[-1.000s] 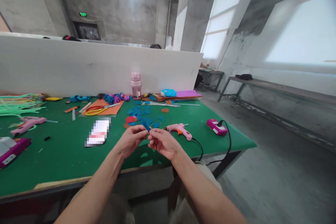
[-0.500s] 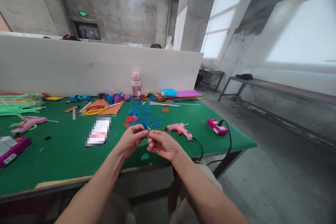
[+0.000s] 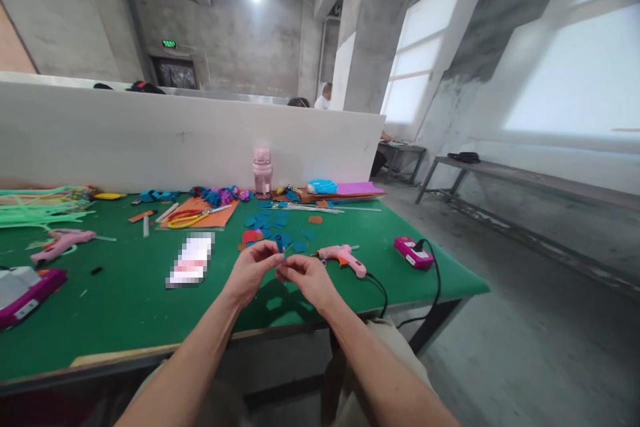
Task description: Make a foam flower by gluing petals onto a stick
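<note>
Above a green bench (image 3: 135, 307), a person's left hand (image 3: 254, 271) and right hand (image 3: 307, 278) pinch a small blue piece (image 3: 279, 244) in a nearly closed grip, seemingly shaping it, which next calls for steady fingertips.

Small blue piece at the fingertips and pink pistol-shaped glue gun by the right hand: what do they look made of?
Small blue piece: perhaps felt or foam, matte, no glare; too small to settle. Pink glue gun: probably smooth hard plastic, with moulded contours.
</note>
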A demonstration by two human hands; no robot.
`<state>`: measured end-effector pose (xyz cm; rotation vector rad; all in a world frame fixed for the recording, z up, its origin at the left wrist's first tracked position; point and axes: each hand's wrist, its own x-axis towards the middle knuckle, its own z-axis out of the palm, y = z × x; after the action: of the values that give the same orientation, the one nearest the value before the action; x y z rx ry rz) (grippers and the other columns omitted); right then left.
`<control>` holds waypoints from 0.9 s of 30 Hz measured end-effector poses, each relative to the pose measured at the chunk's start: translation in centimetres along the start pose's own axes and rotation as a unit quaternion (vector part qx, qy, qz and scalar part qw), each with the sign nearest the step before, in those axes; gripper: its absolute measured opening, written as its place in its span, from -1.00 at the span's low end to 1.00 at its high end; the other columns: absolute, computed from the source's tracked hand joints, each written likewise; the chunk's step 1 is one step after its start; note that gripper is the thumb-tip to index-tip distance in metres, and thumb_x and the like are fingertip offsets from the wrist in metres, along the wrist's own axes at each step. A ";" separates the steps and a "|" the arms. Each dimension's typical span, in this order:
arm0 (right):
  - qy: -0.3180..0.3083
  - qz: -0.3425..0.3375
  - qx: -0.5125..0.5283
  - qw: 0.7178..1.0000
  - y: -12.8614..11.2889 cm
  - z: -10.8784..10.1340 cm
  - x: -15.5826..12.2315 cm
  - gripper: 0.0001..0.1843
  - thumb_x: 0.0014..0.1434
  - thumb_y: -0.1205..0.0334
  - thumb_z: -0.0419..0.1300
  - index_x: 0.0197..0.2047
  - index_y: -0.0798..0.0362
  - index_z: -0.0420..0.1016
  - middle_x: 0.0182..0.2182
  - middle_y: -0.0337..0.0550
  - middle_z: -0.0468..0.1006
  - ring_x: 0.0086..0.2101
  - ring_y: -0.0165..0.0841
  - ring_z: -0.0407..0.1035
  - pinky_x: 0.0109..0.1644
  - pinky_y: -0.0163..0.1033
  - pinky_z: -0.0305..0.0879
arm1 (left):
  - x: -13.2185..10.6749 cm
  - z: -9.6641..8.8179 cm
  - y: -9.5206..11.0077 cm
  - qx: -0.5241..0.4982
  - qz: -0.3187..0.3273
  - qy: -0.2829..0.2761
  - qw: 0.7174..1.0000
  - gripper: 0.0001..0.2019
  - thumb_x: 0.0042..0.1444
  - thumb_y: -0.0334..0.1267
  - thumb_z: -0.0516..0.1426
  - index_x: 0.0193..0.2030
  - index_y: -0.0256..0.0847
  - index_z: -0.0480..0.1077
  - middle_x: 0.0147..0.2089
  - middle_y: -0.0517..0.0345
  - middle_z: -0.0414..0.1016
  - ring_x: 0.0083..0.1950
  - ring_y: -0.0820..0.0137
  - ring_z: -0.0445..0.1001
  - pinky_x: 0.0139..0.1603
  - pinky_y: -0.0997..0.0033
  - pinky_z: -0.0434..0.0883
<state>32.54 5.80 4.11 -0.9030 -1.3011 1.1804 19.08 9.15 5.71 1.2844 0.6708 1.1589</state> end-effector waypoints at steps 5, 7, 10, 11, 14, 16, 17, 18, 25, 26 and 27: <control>0.008 -0.028 -0.004 1.000 -0.5 0.0 0.1 -0.77 -0.08 0.10 0.23 -0.42 0.10 0.51 -0.53 -0.25 0.50 -0.43 -0.38 0.39 -0.24 -0.24 0.31 | -0.4 0.3 0.5 0.027 0.003 -0.058 0.998 -0.80 -0.14 -0.26 0.22 -0.34 -0.28 0.43 -0.40 0.14 0.38 -0.38 0.45 0.34 -0.32 0.45 0.32; 0.010 -0.023 -0.018 1.000 -0.7 -0.1 0.1 -0.77 -0.07 0.10 0.22 -0.39 0.09 0.52 -0.49 -0.24 0.52 -0.40 -0.36 0.39 -0.20 -0.22 0.30 | -0.4 0.5 0.7 0.064 0.027 -0.063 0.996 -0.86 -0.12 -0.24 0.20 -0.44 -0.28 0.46 -0.43 0.15 0.35 -0.39 0.45 0.34 -0.33 0.45 0.32; 0.037 -0.042 -0.083 0.995 -1.0 -0.5 0.1 -0.80 -0.05 0.14 0.20 -0.36 0.05 0.52 -0.41 -0.21 0.54 -0.34 -0.32 0.40 -0.17 -0.20 0.29 | -0.3 0.6 0.8 0.144 0.089 -0.015 0.986 -0.86 -0.13 -0.22 0.20 -0.55 -0.25 0.47 -0.44 0.14 0.35 -0.34 0.42 0.35 -0.30 0.48 0.30; 0.056 -0.059 -0.113 0.990 -1.1 -0.7 0.0 -0.81 -0.04 0.15 0.19 -0.35 0.03 0.51 -0.38 -0.20 0.54 -0.32 -0.31 0.40 -0.16 -0.20 0.28 | -0.2 0.5 0.7 0.168 0.108 0.012 0.980 -0.87 -0.14 -0.22 0.21 -0.56 -0.24 0.47 -0.44 0.14 0.37 -0.33 0.41 0.34 -0.29 0.48 0.29; 0.108 -0.113 -0.172 0.973 -1.8 -1.1 -0.1 -0.81 -0.02 0.15 0.18 -0.30 0.00 0.49 -0.34 -0.17 0.52 -0.32 -0.33 0.38 -0.17 -0.22 0.28 | -0.1 0.5 0.2 0.209 0.125 0.069 0.968 -0.88 -0.18 -0.21 0.22 -0.55 -0.21 0.47 -0.48 0.16 0.40 -0.39 0.42 0.32 -0.36 0.50 0.27; 0.115 -0.141 -0.186 0.965 -2.2 -1.1 -0.2 -0.80 -0.02 0.15 0.19 -0.29 0.00 0.47 -0.34 -0.15 0.50 -0.31 -0.34 0.36 -0.18 -0.24 0.28 | -0.1 0.5 -0.1 0.215 0.109 0.069 0.968 -0.87 -0.18 -0.20 0.21 -0.54 -0.21 0.46 -0.53 0.19 0.39 -0.46 0.45 0.29 -0.43 0.52 0.24; 0.114 -0.151 -0.190 0.963 -2.3 -0.9 -0.3 -0.81 -0.03 0.15 0.20 -0.29 0.00 0.47 -0.34 -0.15 0.49 -0.31 -0.34 0.36 -0.19 -0.24 0.28 | -0.1 0.6 -0.2 0.217 0.101 0.064 0.969 -0.87 -0.17 -0.20 0.21 -0.54 -0.22 0.46 -0.55 0.20 0.38 -0.48 0.46 0.27 -0.45 0.53 0.23; 0.114 -0.159 -0.194 0.961 -2.3 -0.8 -0.3 -0.82 -0.02 0.15 0.19 -0.30 0.00 0.47 -0.35 -0.16 0.49 -0.32 -0.34 0.36 -0.19 -0.25 0.29 | -0.2 0.7 -0.3 0.219 0.094 0.060 0.969 -0.86 -0.16 -0.19 0.20 -0.54 -0.22 0.46 -0.56 0.21 0.38 -0.49 0.47 0.27 -0.46 0.53 0.22; 0.139 -0.154 -0.215 0.954 -1.6 -0.6 -0.2 -0.88 -0.03 0.17 0.20 -0.40 0.02 0.46 -0.42 -0.18 0.46 -0.40 -0.37 0.35 -0.28 -0.27 0.28 | -0.5 1.4 -0.7 0.201 0.067 0.020 0.977 -0.84 -0.11 -0.20 0.16 -0.54 -0.25 0.44 -0.57 0.23 0.35 -0.49 0.49 0.26 -0.44 0.54 0.22; 0.142 -0.153 -0.216 0.954 -1.6 -0.7 -0.2 -0.88 -0.04 0.16 0.20 -0.41 0.02 0.45 -0.43 -0.18 0.46 -0.41 -0.37 0.34 -0.28 -0.27 0.27 | -0.5 1.5 -0.7 0.199 0.065 0.016 0.978 -0.85 -0.11 -0.21 0.16 -0.53 -0.25 0.44 -0.57 0.23 0.35 -0.49 0.49 0.26 -0.44 0.54 0.22; 0.142 -0.153 -0.218 0.953 -1.6 -0.8 -0.2 -0.88 -0.04 0.16 0.20 -0.43 0.02 0.45 -0.44 -0.18 0.46 -0.41 -0.37 0.33 -0.28 -0.26 0.27 | -0.5 1.5 -0.8 0.198 0.063 0.013 0.978 -0.86 -0.11 -0.21 0.16 -0.52 -0.25 0.45 -0.57 0.22 0.35 -0.49 0.49 0.26 -0.44 0.54 0.22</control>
<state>33.52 5.37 5.56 -1.0928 -1.4230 0.5042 20.45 8.26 5.17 1.6690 0.8817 1.1818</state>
